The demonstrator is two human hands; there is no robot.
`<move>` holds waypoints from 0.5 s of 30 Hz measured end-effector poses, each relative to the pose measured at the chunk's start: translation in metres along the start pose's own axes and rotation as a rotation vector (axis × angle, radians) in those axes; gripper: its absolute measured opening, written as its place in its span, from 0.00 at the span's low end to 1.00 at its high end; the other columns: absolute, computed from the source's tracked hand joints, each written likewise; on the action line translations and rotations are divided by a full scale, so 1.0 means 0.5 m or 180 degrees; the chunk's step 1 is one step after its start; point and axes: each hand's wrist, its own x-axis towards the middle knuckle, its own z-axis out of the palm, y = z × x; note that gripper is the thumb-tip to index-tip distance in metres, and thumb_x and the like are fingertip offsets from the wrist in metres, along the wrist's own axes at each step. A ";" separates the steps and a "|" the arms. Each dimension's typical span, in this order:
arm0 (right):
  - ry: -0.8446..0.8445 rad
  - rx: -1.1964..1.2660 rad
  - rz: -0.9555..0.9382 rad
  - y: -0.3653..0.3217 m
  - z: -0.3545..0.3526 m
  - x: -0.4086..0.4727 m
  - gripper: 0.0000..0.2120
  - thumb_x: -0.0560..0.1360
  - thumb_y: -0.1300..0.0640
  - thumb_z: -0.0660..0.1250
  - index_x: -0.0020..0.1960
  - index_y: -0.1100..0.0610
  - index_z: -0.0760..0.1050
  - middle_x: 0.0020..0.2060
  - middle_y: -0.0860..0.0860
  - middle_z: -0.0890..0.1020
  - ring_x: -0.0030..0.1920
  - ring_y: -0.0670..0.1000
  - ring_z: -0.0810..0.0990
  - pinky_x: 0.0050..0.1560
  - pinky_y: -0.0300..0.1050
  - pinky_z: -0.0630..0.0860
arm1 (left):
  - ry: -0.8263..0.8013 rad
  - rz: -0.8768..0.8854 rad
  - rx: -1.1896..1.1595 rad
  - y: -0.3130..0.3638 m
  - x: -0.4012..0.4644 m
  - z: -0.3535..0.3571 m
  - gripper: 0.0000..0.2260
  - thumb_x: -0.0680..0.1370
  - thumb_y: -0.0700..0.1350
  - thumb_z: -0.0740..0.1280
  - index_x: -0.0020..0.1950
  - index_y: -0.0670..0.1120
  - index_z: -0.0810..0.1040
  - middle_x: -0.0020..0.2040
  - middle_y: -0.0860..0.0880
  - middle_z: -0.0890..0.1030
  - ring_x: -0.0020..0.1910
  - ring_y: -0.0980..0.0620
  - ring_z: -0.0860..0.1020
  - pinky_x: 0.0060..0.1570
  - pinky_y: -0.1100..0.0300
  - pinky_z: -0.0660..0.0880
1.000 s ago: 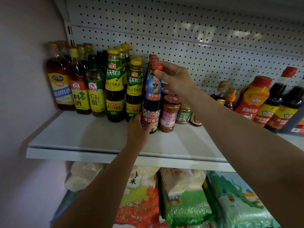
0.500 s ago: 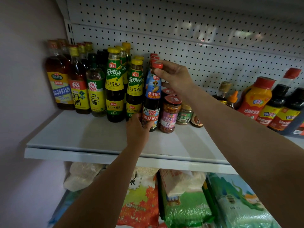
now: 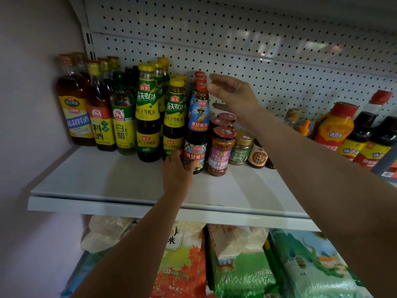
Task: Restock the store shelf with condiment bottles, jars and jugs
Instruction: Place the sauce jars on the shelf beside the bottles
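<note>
The left hand point(image 3: 177, 168) grips the base of the blue-labelled oyster sauce bottle point(image 3: 196, 130), fingers curled round its lower label, while the bottle stands upright on the white shelf point(image 3: 103, 179). The right hand point(image 3: 233, 94) hovers just right of that bottle's red cap, fingers loosely spread and holding nothing; whether a fingertip touches the cap cannot be told.

More red-capped bottles of the same kind line up directly behind the oyster sauce bottle. Touching it or nearly so on its left stand two yellow-capped oyster sauce bottles point(image 3: 148, 112) with green and yellow labels, then a white vinegar bottle point(image 3: 122, 125), a cooking wine bottle point(image 3: 100, 112) and a larger cooking wine bottle point(image 3: 74, 108) by the side wall. Just right of the oyster sauce bottle sits a chilli crisp jar point(image 3: 220, 150), with a green-labelled jar point(image 3: 241, 147) and a small brown jar point(image 3: 257, 157) beyond it. Well to the right stand an orange squeeze bottle point(image 3: 335, 125) and dark soy sauce bottles point(image 3: 363, 130). Behind everything runs a white pegboard panel point(image 3: 257, 39). Below the shelf lie bagged rice sacks point(image 3: 242, 274).
</note>
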 end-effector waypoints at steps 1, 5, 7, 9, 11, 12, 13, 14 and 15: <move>0.0102 0.0008 0.0007 -0.005 -0.016 0.005 0.16 0.75 0.55 0.74 0.62 0.52 0.79 0.57 0.47 0.83 0.56 0.44 0.82 0.57 0.49 0.81 | -0.0003 0.0001 -0.0020 -0.002 0.000 0.000 0.23 0.72 0.59 0.73 0.61 0.48 0.73 0.58 0.46 0.79 0.57 0.45 0.76 0.56 0.43 0.77; 0.0449 -0.0199 0.0108 0.005 -0.072 0.016 0.18 0.74 0.51 0.76 0.62 0.53 0.81 0.59 0.49 0.83 0.59 0.46 0.81 0.60 0.50 0.80 | -0.0012 0.0055 -0.0063 -0.009 -0.001 0.002 0.26 0.70 0.64 0.69 0.61 0.49 0.73 0.58 0.47 0.79 0.57 0.45 0.76 0.56 0.43 0.77; 0.0547 -0.0411 0.0214 0.025 -0.087 0.016 0.18 0.73 0.50 0.76 0.61 0.53 0.82 0.57 0.48 0.84 0.58 0.46 0.81 0.60 0.49 0.80 | 0.0148 0.0244 -0.0033 -0.002 -0.009 -0.002 0.28 0.71 0.65 0.69 0.62 0.48 0.74 0.58 0.46 0.79 0.57 0.46 0.75 0.56 0.47 0.76; 0.0614 -0.0712 0.0279 0.046 -0.096 0.017 0.18 0.72 0.47 0.77 0.59 0.52 0.83 0.55 0.47 0.85 0.56 0.46 0.82 0.61 0.50 0.80 | 0.0441 0.0413 -0.0065 0.017 -0.027 -0.005 0.28 0.70 0.61 0.74 0.59 0.43 0.75 0.55 0.45 0.78 0.55 0.46 0.73 0.53 0.52 0.73; 0.0592 -0.1022 0.0420 0.063 -0.098 0.018 0.18 0.72 0.44 0.76 0.58 0.52 0.83 0.56 0.48 0.85 0.57 0.47 0.81 0.64 0.52 0.77 | 0.0430 0.0480 -0.0208 0.039 -0.048 0.003 0.25 0.69 0.60 0.75 0.56 0.44 0.77 0.51 0.47 0.79 0.53 0.48 0.75 0.52 0.52 0.74; 0.0505 -0.1147 0.0519 0.069 -0.097 0.016 0.19 0.73 0.43 0.74 0.60 0.53 0.82 0.58 0.49 0.84 0.59 0.48 0.80 0.66 0.51 0.75 | 0.0329 0.0457 -0.0291 0.051 -0.058 0.012 0.24 0.69 0.62 0.74 0.55 0.47 0.77 0.49 0.50 0.80 0.51 0.48 0.77 0.51 0.50 0.76; 0.0410 -0.1268 0.0626 0.074 -0.093 0.014 0.22 0.75 0.42 0.71 0.62 0.54 0.81 0.61 0.51 0.82 0.62 0.50 0.79 0.66 0.49 0.74 | 0.0253 0.0400 -0.0334 0.062 -0.068 0.022 0.22 0.69 0.62 0.74 0.53 0.49 0.78 0.45 0.52 0.80 0.49 0.48 0.78 0.49 0.49 0.77; 0.0326 -0.1357 0.0733 0.080 -0.090 0.012 0.24 0.76 0.40 0.69 0.65 0.55 0.79 0.64 0.53 0.81 0.64 0.52 0.78 0.64 0.47 0.72 | 0.0223 0.0338 -0.0356 0.072 -0.076 0.032 0.20 0.70 0.61 0.74 0.52 0.49 0.78 0.42 0.53 0.78 0.48 0.47 0.78 0.47 0.49 0.77; 0.0249 -0.1395 0.0794 0.086 -0.086 0.011 0.26 0.78 0.39 0.66 0.67 0.56 0.77 0.65 0.54 0.80 0.65 0.54 0.77 0.62 0.46 0.71 | 0.0221 0.0289 -0.0354 0.082 -0.083 0.041 0.18 0.70 0.59 0.75 0.51 0.49 0.77 0.40 0.54 0.77 0.47 0.46 0.78 0.46 0.50 0.76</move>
